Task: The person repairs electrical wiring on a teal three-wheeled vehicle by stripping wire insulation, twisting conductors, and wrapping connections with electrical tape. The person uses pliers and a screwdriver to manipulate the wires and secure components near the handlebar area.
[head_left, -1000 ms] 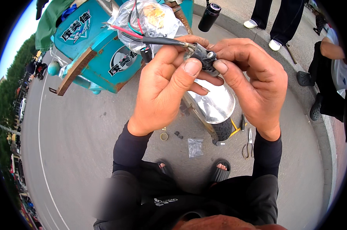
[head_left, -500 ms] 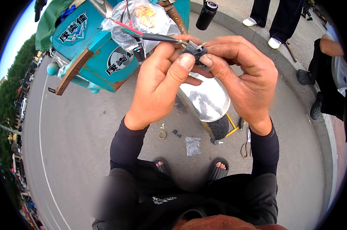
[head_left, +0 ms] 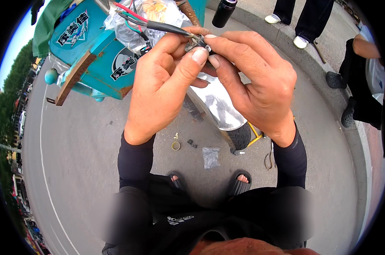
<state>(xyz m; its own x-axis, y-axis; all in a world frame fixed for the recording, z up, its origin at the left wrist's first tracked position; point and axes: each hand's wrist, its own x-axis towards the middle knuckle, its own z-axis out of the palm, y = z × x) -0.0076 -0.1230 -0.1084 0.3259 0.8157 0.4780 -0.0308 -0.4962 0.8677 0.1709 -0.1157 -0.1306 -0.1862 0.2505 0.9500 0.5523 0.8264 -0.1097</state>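
Up in front of me, my two hands meet over a small dark plastic wire connector [head_left: 201, 43]. My left hand [head_left: 160, 87] pinches it from the left, thumb on top, fingers beneath. On its other side, my right hand [head_left: 260, 78] has thumb and forefinger pressed together at the connector's edge. A black-sleeved cable [head_left: 167, 27] runs into it from the upper left, with red and green wires [head_left: 132, 13] loose at the far end. Behind the cable hangs a clear plastic bag [head_left: 121, 30] with something yellowish inside. Fingers hide much of the connector.
A teal vehicle body [head_left: 88, 59] with a rusty bar [head_left: 75, 78] stands at upper left. Below my hands are a silver fender [head_left: 226, 112] and tyre [head_left: 239, 137]. On the ground lie a tape roll [head_left: 176, 146], small bag [head_left: 211, 157] and scissors [head_left: 268, 160]. Two people are near the kerb [head_left: 282, 36].
Both hands and the connector have shifted slightly left and up in the view. My right forefinger has moved from the connector's far side onto its top, near where the cable enters.
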